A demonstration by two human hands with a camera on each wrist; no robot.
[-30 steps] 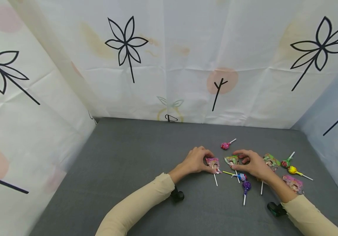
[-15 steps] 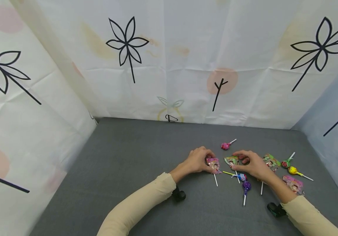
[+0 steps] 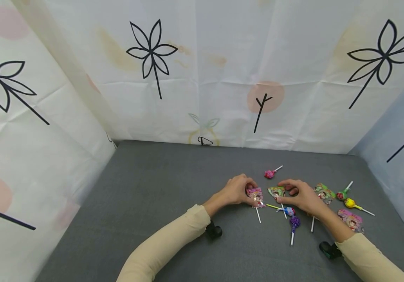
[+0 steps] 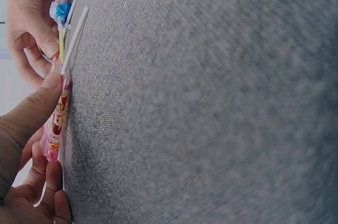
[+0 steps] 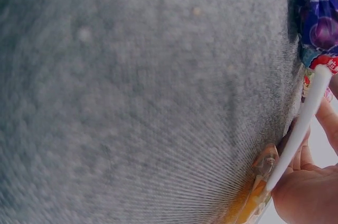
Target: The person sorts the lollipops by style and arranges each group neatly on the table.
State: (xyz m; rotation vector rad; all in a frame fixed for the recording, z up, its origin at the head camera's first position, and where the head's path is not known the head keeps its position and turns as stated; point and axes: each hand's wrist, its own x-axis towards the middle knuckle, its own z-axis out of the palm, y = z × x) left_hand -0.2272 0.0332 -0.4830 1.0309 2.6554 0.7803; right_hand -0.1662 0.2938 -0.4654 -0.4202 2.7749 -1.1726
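My left hand (image 3: 237, 190) grips a flat, pink-wrapped lollipop (image 3: 255, 198) by its wrapper, thumb on the near edge and fingers on the far one. Its white stick points toward me. In the left wrist view the pink wrapper (image 4: 56, 123) lies along the grey cloth between thumb and fingers. To the right, my right hand (image 3: 302, 196) pinches a flat, green-wrapped lollipop (image 3: 275, 191) between thumb and fingers. A blue lollipop (image 3: 289, 211) with a yellow stick and a purple lollipop (image 3: 294, 222) lie just in front of that hand.
A pink round lollipop (image 3: 269, 174) lies behind the hands. Right of my right hand are another green flat packet (image 3: 324, 192), a green lollipop (image 3: 341, 195), a yellow one (image 3: 350, 203) and a pink packet (image 3: 350, 220). Patterned cloth walls (image 3: 223, 51) bound the grey table (image 3: 159, 172).
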